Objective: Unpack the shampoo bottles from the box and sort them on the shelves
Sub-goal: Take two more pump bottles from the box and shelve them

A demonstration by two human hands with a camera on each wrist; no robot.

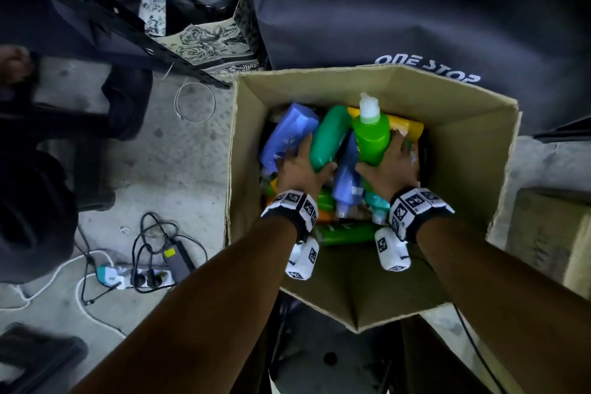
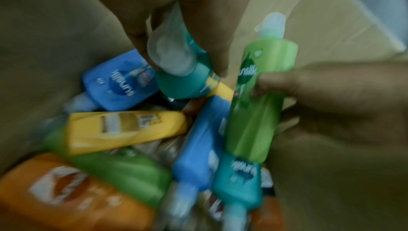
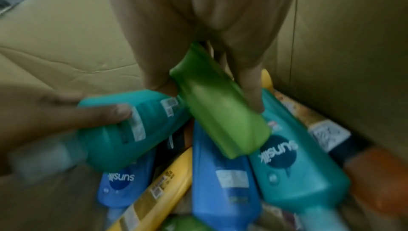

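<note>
Two bottles rise from a still-crowded box (image 1: 447, 144): left hand (image 1: 300, 169) grips a teal bottle (image 1: 327, 137), right hand (image 1: 388, 166) a lime bottle (image 1: 371, 134); shelving seemingly lies ahead.

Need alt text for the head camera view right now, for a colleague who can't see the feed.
Two hands reach into an open cardboard box of shampoo bottles: the left hand grips a teal-green bottle, the right hand a light green white-capped bottle. A power strip lies on the concrete floor.
</note>
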